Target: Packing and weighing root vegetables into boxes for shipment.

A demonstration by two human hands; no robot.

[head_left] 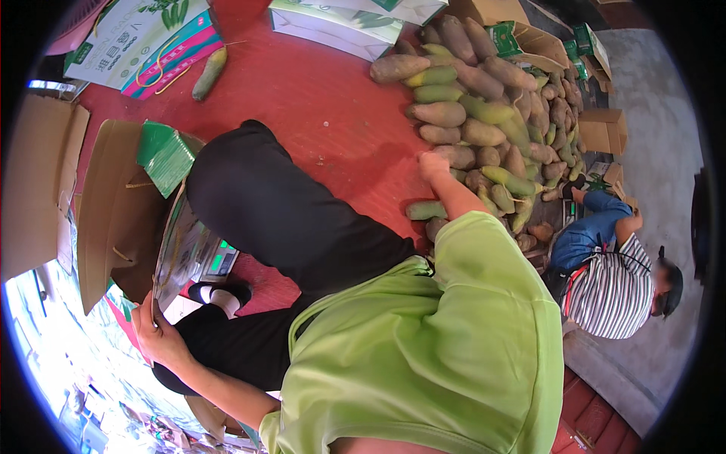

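Right hand (433, 165): mine, fingers bent, at the left end of one brown root vegetable (459, 157); whether closed on it, I cannot tell. Root vegetable: at the left edge of the pile (522, 129), bordering the red floor (340, 151); long axis sideways, one end pointing left, the other into the pile. Left hand (157, 334): mine, beside the open cardboard box (113, 204), near its lower corner; grip unclear.

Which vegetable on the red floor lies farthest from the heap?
The greenish vegetable alone at upper left, just beside the white printed box; the others lie in or close to the heap at right.
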